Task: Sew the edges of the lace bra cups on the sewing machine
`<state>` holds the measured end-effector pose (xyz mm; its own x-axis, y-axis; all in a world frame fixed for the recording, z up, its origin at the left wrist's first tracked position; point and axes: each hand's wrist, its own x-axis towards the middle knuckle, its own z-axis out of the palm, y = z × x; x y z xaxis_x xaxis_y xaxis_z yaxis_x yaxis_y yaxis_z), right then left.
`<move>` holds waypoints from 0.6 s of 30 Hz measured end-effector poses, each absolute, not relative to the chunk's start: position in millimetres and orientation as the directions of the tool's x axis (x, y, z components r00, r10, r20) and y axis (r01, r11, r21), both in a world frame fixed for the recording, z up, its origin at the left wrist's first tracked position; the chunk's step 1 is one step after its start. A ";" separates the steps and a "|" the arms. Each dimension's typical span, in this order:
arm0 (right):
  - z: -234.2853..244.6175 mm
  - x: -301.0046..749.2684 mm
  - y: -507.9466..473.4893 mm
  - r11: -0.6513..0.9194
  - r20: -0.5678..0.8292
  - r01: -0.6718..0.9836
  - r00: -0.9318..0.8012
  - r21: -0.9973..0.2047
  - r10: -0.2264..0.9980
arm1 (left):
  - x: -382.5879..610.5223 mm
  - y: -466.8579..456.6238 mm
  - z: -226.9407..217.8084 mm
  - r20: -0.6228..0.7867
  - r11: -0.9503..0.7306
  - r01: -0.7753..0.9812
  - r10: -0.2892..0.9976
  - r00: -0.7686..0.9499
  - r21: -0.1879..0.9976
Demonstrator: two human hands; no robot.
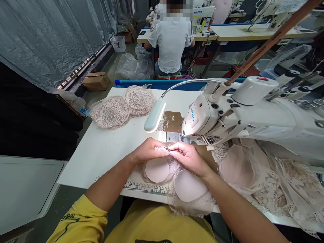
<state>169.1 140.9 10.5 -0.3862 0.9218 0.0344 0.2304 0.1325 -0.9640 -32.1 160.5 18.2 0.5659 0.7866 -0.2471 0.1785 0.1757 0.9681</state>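
Observation:
My left hand (149,151) is closed, thumb and fingers pinching the upper lace edge of a pale pink bra (157,170). My right hand (189,158) pinches the same edge just beside it, the fingertips of both hands almost meeting. A small dark sliver shows between the fingertips, too small to name. Two smooth, rounded cups hang below my hands, the right one reaching over the table's front edge. Just beyond my fingers is the needle area of a white JUKI sewing machine (202,116), lit by a lamp (155,116) on a bendable neck.
Stacked lace cups (113,113) lie at the table's (101,152) back left. More lace bras (243,165) are heaped on the right under the machine arm. A printed ruler (146,188) runs along the front edge. Ahead, a person in a white shirt (170,45) sits at another table.

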 end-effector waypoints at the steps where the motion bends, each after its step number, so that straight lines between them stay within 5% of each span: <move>1: 10.7 170.4 141.4 0.117 0.018 0.226 -0.397 -0.967 0.918 | -32.2 160.6 18.3 -0.252 0.179 0.183 0.784 0.567 0.967; 12: 16.1 166.4 139.0 0.020 -0.128 0.282 -0.495 -0.959 0.860 | -32.0 163.0 11.6 -0.272 0.093 0.285 0.669 0.691 0.954; 18: 13.2 166.2 138.9 0.104 -0.069 0.348 -0.450 -0.932 0.890 | -30.8 163.2 11.7 -0.277 0.062 0.322 0.678 0.681 0.945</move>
<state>166.2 138.9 13.2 -0.4503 0.8902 -0.0690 0.3481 0.1038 -0.9317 -30.8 163.2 11.7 0.6807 0.6781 -0.2771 0.3223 0.0625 0.9446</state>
